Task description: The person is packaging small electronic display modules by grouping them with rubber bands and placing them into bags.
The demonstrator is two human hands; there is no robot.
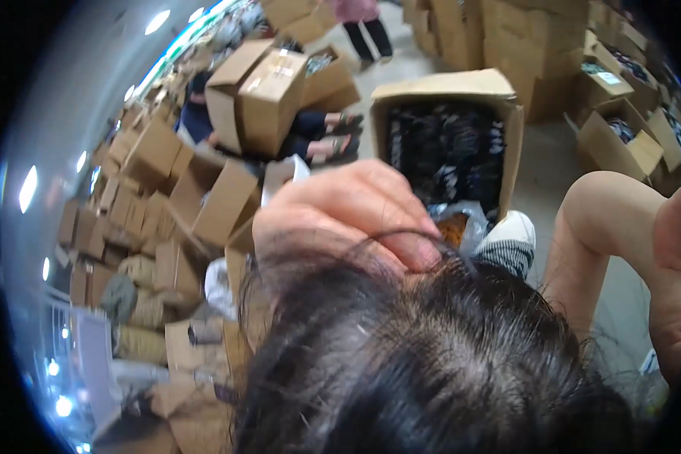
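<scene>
Dark hair (333, 356) on the top of a head fills the lower middle of the view. My left hand (340, 216) is curled at the front of it, fingers bent together and fingertips pressed into strands near the hairline. At the right rim stands a bent bare arm, and my right hand (675, 265) is partly visible there, cut off by the picture's edge. Its fingers are hidden. Beyond the left hand, an open cardboard box (512, 151) holds dark packed goods (446, 144). A clear plastic bag (473, 227) lies by its near side.
Many cardboard boxes (155, 155) are piled on the left, with olive bundles (140, 344) among them. Someone with bare feet in sandals (340, 144) is behind a large box (268, 94). Another person in dark trousers (367, 38) stands far off. Open boxes (617, 147) line the right.
</scene>
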